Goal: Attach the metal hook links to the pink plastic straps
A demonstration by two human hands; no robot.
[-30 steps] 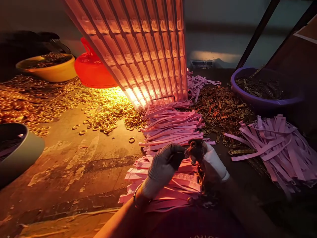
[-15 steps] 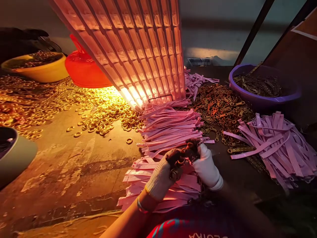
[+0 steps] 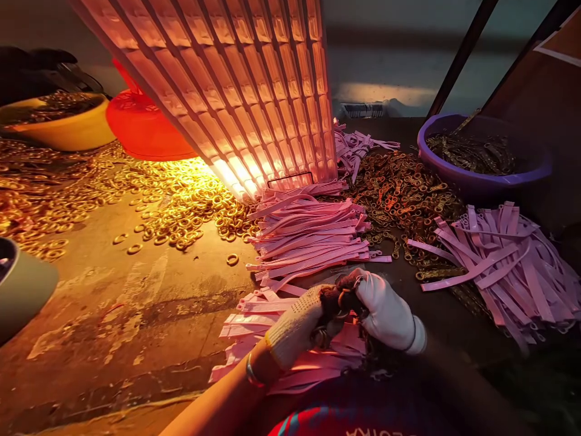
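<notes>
My left hand [image 3: 299, 321], in a knitted glove with dark fingertips, is closed around several metal rings [image 3: 321, 336] that show below its fingers. My right hand [image 3: 388, 309] wears a white glove and is pinched shut against the left fingertips. A small ring-shaped piece [image 3: 347, 298] shows between the two hands; which fingers grip it is unclear in the dark. Beneath both hands lies a spread of pink straps [image 3: 318, 366]. Just beyond them is a neater stack of pink straps [image 3: 308, 236].
Loose gold rings [image 3: 186, 212] cover the table under a glowing red lamp [image 3: 149, 127]. A ribbed translucent panel [image 3: 254, 91] leans above the stack. Dark metal clasps [image 3: 403, 194], a purple basin [image 3: 481, 172] and more straps [image 3: 512, 260] lie right. A yellow bowl [image 3: 68, 130] stands left.
My right hand has shifted slightly right and turned, its fingers still meeting the left ones. A ring-shaped piece now shows more plainly between the hands. The view has shifted a little.
</notes>
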